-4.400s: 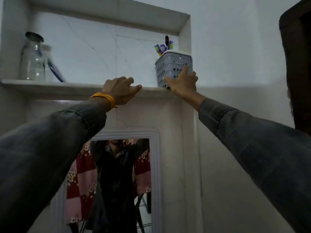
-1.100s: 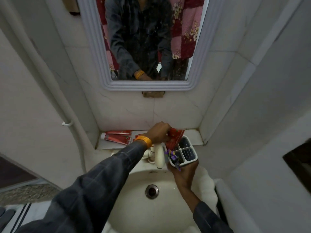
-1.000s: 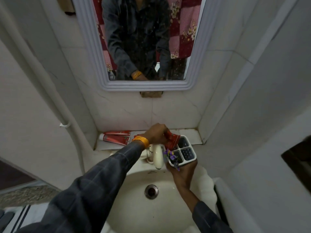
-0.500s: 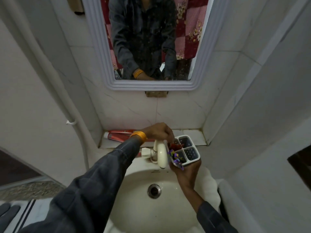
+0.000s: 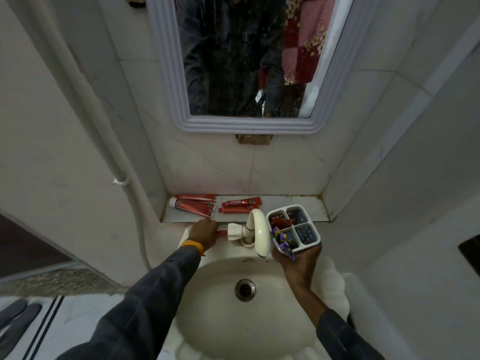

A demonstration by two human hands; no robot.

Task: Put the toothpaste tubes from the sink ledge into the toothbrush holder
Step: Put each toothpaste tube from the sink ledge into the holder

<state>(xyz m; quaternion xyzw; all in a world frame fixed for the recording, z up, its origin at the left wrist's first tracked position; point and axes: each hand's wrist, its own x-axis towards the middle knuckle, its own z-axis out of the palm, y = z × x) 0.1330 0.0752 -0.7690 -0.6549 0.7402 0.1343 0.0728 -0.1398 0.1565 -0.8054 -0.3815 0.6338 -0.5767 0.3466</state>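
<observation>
Reaching over the basin point(image 5: 241, 331), the right hand point(image 5: 298, 258) grips the grey four-cell toothbrush holder point(image 5: 293, 228) from below, fingers wrapped tight round its body, the holder tipped a little toward the tap point(image 5: 257, 229). One red tube point(image 5: 281, 222) already sits crumpled in the cell nearest the tap, and purple-tipped brushes point(image 5: 281, 241) lean out of the near cell. If the holder tilts further while the next tube is pushed in, those brushes could slide out into the basin. To the left, the left hand point(image 5: 204, 233) lies on the sink rim with its fingers closed over a red tube point(image 5: 222, 232) just beside the tap handle; how firm that grasp is I cannot tell, and a loose pinch could let the slick tube drop into the bowl toward the drain point(image 5: 244, 289). Carrying it across also means passing the spout, which could knock it free. Beyond, on the sink ledge point(image 5: 306, 206), four more tubes lie flat: two larger ones point(image 5: 193, 203) at the left and two smaller ones point(image 5: 240, 206) beside them, close enough that lifting one may nudge its neighbour off the edge.
</observation>
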